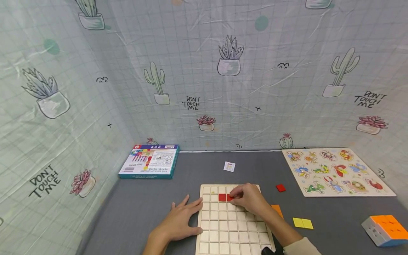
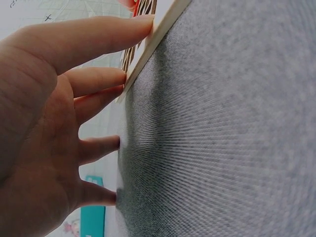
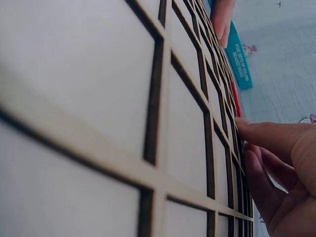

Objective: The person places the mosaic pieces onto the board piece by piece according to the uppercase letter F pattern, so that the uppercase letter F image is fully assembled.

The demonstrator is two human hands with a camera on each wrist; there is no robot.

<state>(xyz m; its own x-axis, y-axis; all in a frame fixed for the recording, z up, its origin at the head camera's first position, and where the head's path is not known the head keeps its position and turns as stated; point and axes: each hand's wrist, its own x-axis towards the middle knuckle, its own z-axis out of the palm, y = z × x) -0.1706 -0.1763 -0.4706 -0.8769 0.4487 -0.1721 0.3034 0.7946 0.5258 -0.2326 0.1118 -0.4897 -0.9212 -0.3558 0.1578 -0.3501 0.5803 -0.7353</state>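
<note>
A wooden grid board (image 1: 223, 227) lies on the grey table. One red square tile (image 1: 221, 197) sits in a cell near its far edge. Right beside that tile, my right hand (image 1: 250, 199) pinches a second red tile (image 1: 229, 198) with thumb and fingertips, low over the neighbouring cell; its right part is hidden by the fingers. My left hand (image 1: 178, 220) has its fingers spread, with thumb and fingertips against the board's left edge. In the left wrist view, the left thumb (image 2: 98, 37) touches the board's rim, and other fingertips rest on the table.
A loose red tile (image 1: 280, 188), an orange piece (image 1: 276, 210) and yellow tiles (image 1: 302, 223) lie right of the board. Further right are an insect-picture board (image 1: 338, 173) and a puzzle cube (image 1: 387, 230). A teal-edged box (image 1: 149, 161) and small white card (image 1: 229, 166) lie behind.
</note>
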